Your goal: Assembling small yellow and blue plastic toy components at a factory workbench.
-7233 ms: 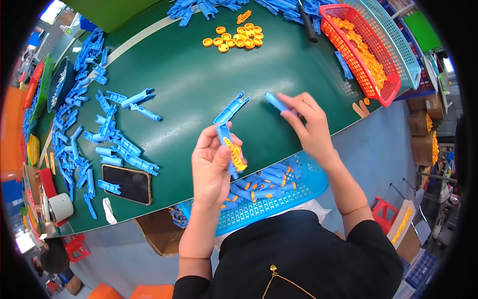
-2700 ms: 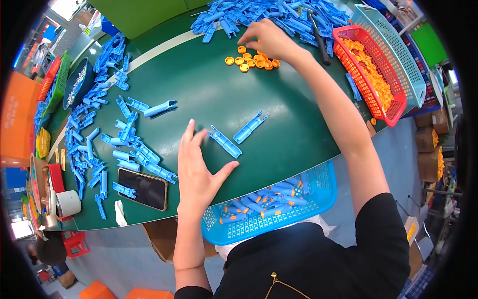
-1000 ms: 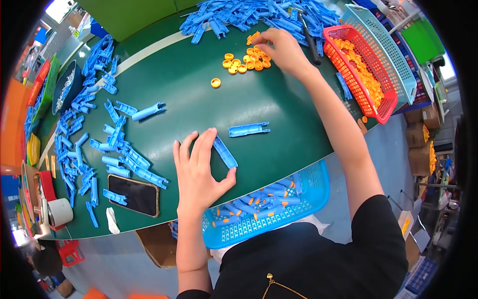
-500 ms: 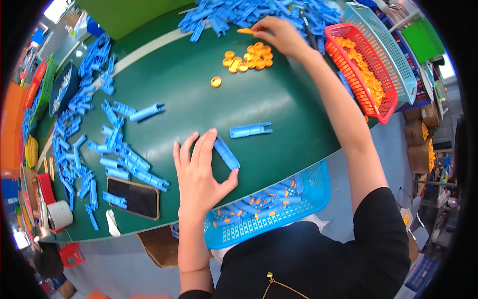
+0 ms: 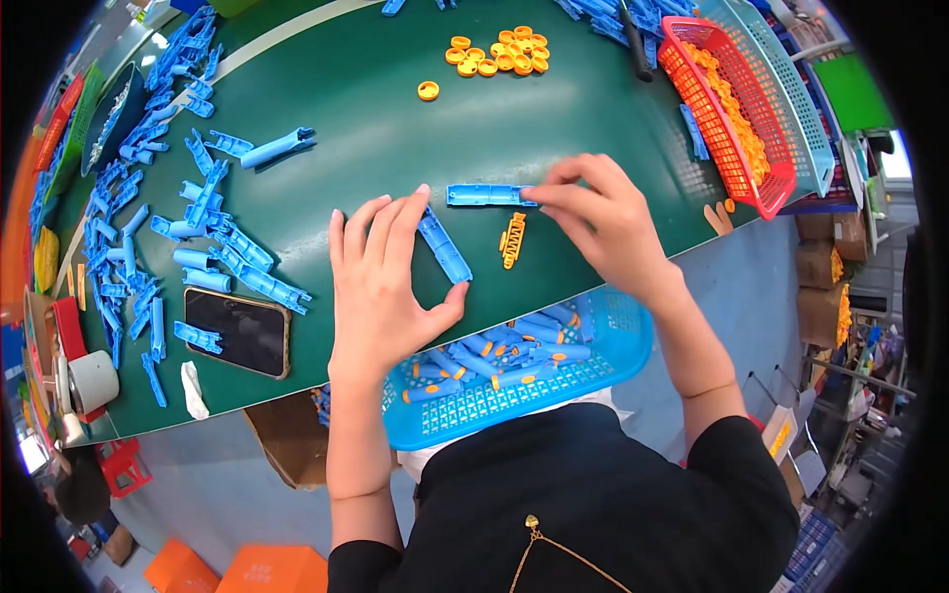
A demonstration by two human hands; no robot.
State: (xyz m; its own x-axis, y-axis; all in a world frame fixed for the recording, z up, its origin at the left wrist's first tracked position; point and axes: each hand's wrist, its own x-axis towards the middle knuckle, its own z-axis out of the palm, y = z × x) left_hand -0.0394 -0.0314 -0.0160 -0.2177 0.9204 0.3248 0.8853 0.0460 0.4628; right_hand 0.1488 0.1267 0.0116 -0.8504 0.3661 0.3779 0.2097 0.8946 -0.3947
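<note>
My left hand (image 5: 390, 277) spans a blue plastic half-shell (image 5: 445, 245) lying slantwise on the table, fingertips at its far end and thumb at its near end. To the right, my right hand (image 5: 608, 217) pinches the right end of a second blue half-shell (image 5: 482, 195), which lies crosswise with its hollow side up. Between the hands, just below that shell, rests a slim orange plastic piece (image 5: 513, 241) with a zigzag pattern. Farther off sit several round orange caps (image 5: 506, 54) in a cluster, with a single cap (image 5: 428, 91) apart from them.
Loose blue shells (image 5: 237, 247) and a phone (image 5: 237, 334) lie at the left. A red basket (image 5: 727, 119) of orange parts stands at the far right beside a dark-handled tool (image 5: 635, 44). Below the table edge, a blue basket (image 5: 494, 415) holds blue tubes with orange ends.
My right hand has come back from the far side to the second half-shell. The orange piece it held now lies on the table. My left hand stays around its shell; the view has shifted.
</note>
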